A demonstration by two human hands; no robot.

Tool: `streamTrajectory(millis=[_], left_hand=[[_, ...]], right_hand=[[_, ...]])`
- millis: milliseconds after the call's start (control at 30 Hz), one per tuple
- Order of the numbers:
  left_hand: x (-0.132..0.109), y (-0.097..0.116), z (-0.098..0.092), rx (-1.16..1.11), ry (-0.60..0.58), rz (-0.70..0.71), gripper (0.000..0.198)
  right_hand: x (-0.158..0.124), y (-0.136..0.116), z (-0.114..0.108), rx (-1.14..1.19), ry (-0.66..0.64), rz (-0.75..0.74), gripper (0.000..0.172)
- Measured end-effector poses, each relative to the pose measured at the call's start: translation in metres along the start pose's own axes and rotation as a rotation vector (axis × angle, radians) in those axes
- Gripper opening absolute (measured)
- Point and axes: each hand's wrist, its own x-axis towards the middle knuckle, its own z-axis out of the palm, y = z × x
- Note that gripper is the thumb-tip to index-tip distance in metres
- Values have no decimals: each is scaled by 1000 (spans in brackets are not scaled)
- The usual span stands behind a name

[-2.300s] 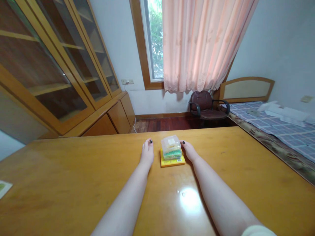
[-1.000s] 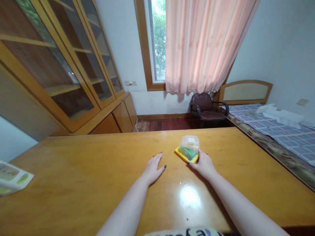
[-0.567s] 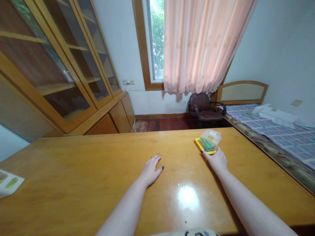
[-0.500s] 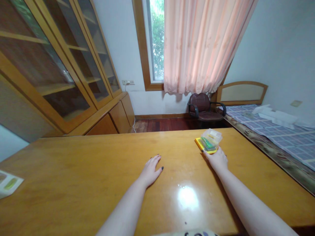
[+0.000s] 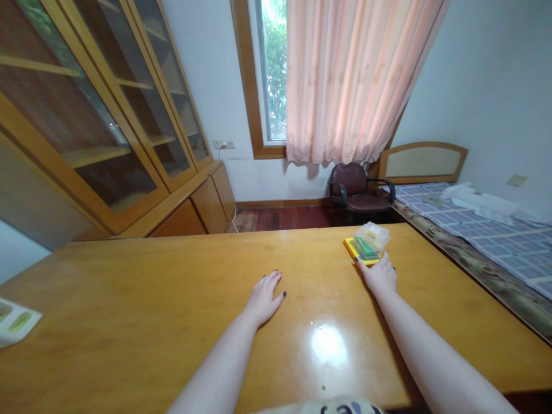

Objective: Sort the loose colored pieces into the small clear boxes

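Note:
My left hand [image 5: 264,298] lies flat on the wooden table [image 5: 164,310], fingers stretched out and holding nothing. At the far right of the table, my right hand [image 5: 380,277] spans the near side of a small stack of plastic cases [image 5: 366,248]. Its thumb is at the near left corner and its fingers are at the right side. The stack has a yellow base, green and dark layers in the middle and a clear, tilted piece on top. I cannot make out what the cases contain. Part of the near right side is hidden by my fingers.
A white object with a green patch [image 5: 19,323] lies at the table's left edge. Beyond the table stand a glass-door cabinet [image 5: 166,190], a dark armchair [image 5: 353,190] and, to the right, a bed [image 5: 478,230]. A pink curtain [image 5: 353,80] covers part of the window.
The stack has shifted slightly away and to the right, with my right hand still at its near side. My left hand has stayed in place.

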Motion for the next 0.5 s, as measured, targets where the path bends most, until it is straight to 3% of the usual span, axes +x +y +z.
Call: streamTrajectory(millis=[233,400,500], left_hand=[[0,-1,1,26,-3,5,51],[3,8,9,72,38,-14,48],[9,19,19,145,70,84,48]], right_hand=[[-29,6,2,-21,25,11,91],[-76,-1,2,-22,-94,-365,88],[-98,-25,4,9,-162,-585,82]])
